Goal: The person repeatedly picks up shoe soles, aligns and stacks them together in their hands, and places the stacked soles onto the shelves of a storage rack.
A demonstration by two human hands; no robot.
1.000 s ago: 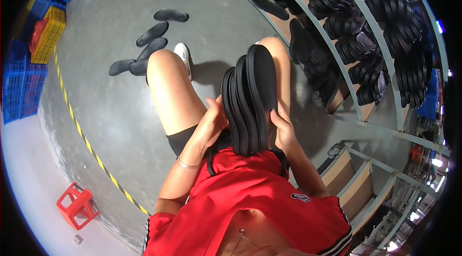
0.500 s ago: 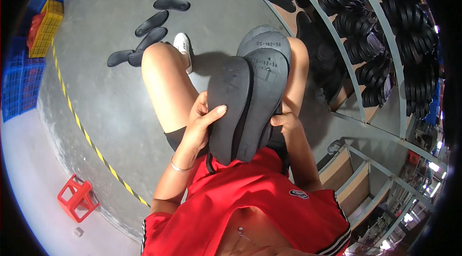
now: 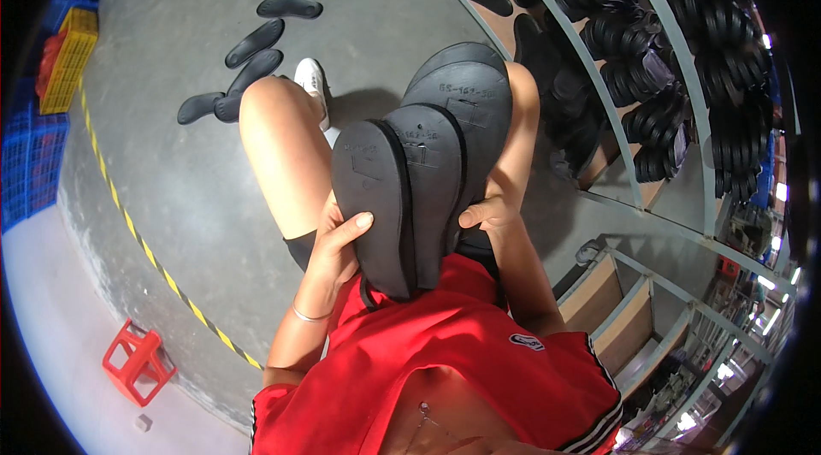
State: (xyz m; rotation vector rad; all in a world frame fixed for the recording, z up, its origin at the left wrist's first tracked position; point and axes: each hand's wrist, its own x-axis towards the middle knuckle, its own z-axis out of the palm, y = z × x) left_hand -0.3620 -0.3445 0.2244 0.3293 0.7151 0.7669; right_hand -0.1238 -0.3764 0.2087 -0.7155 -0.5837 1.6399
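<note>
Several black shoe soles lie fanned out in my two hands, over my lap. My left hand grips the leftmost sole, its thumb lying on the top face near the edge. On the other side, my right hand clasps the stack, thumb pressed by the edge of the soles behind. Raised marks show at the wide ends of the soles. The fingers of both hands are partly hidden under the stack.
Several black soles lie on the grey floor ahead, near my white shoe. Racks packed with black soles stand at the right. At the left are a yellow crate, blue crates and a red stool.
The soles have spread further apart, with the left ones shifted left and lower. Another marked sole face now shows. My right hand has moved slightly left along the stack.
</note>
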